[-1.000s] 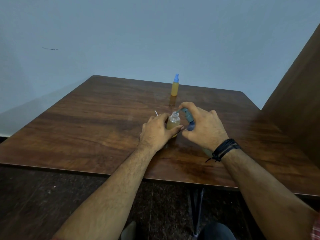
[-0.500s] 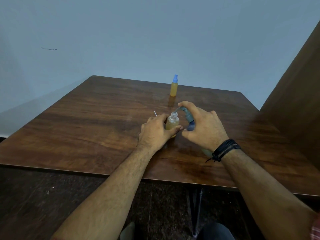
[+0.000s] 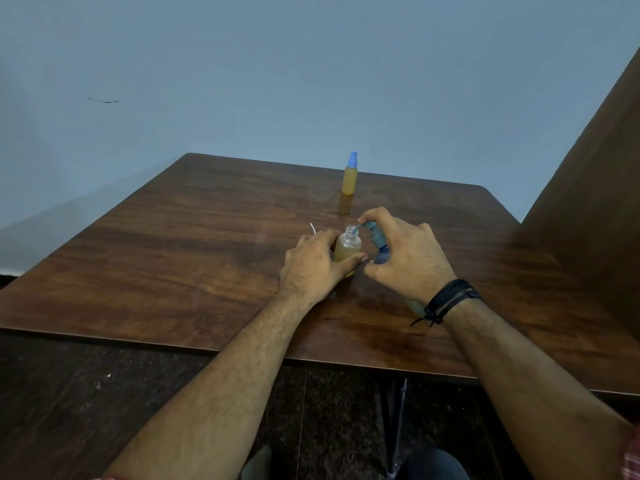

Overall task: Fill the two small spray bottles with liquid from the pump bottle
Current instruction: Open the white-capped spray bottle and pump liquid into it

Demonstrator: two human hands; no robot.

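Head view: both bare forearms reach forward over the near edge of a dark brown wood-grain table (image 3: pixel 207 244). Left hand (image 3: pixel 311 268) curls its fingers and thumb round a small clear uncapped spray bottle (image 3: pixel 347 247), part-filled with amber liquid, standing upright at mid-table. Right hand (image 3: pixel 407 258), black corded bracelet (image 3: pixel 446 301) at the wrist, wraps a grey-blue pump bottle (image 3: pixel 379 244) tilted toward the left; index finger lies curled over the pump head, thumb underneath, and the nozzle tip sits at the open neck of the clear bottle. The pump bottle's body is mostly hidden under the palm. A second small spray bottle (image 3: pixel 349 174), amber-filled with a blue cap, stands upright well apart, near the table's far edge. A thin white piece (image 3: pixel 312 227) shows just beyond the left knuckles; cannot tell what it is. Pale blue wall (image 3: pixel 311 81) behind; brown wooden panel (image 3: pixel 595 188) at right; dark speckled floor (image 3: pixel 86 393) below.
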